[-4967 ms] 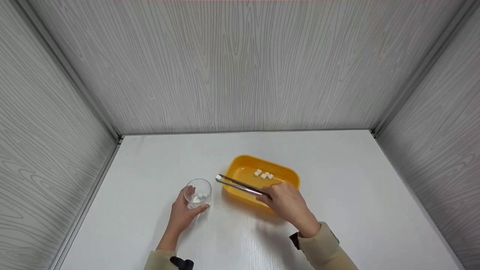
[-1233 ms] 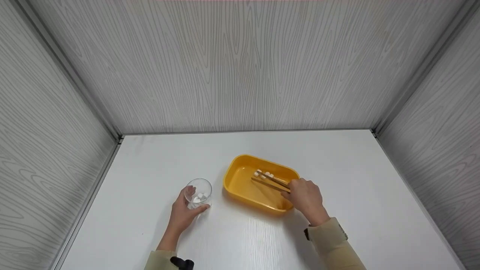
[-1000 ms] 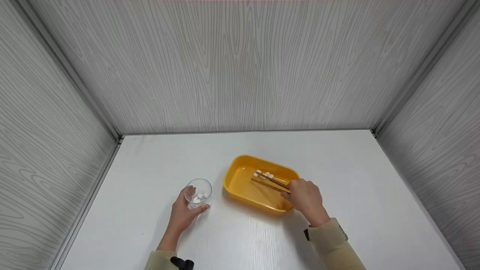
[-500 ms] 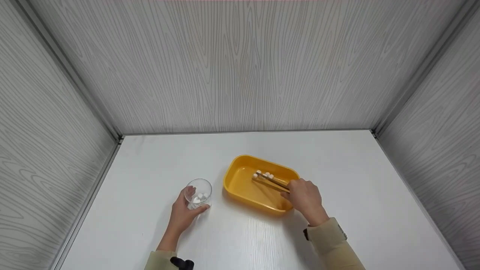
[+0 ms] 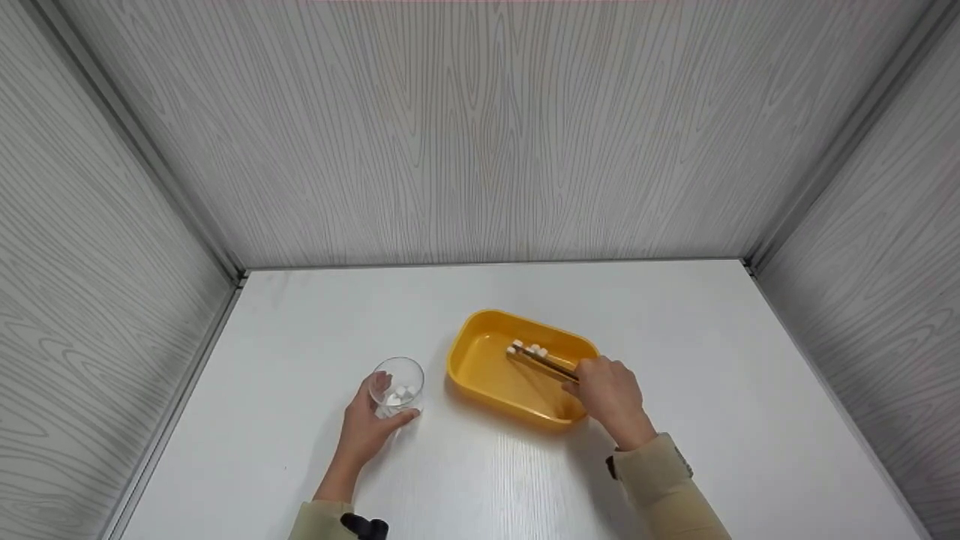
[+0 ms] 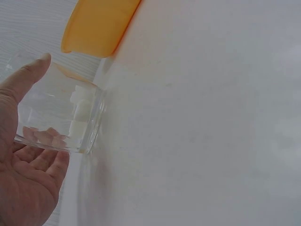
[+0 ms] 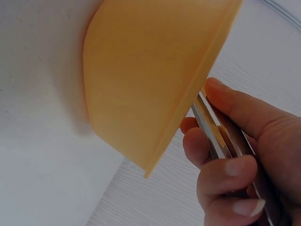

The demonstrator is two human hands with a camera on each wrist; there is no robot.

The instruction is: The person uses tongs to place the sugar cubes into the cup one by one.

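My left hand [image 5: 365, 429] holds a clear drinking glass [image 6: 56, 103] upright on the table, thumb on one side and fingers on the other. Several white cubes [image 5: 402, 393] lie at the bottom of the glass. My right hand [image 5: 611, 397] grips metal tongs [image 7: 218, 127] over the right end of a yellow tray [image 5: 480, 401]. The tongs' arms reach down into the tray, close together, their tips at the leftmost of several white cubes [image 5: 535, 350] there. In the right wrist view the tray's wall hides the tips.
A white table [image 5: 337, 315] carries the tray and the glass, with the tray to the right of the glass. Grey wood-grain panels [image 5: 480, 135] rise behind the table and along both sides.
Five seconds ago the tongs held a white cube near the glass; my right hand has since gone back over the tray. In the last second the tongs' arms have closed together. The left hand stays put.
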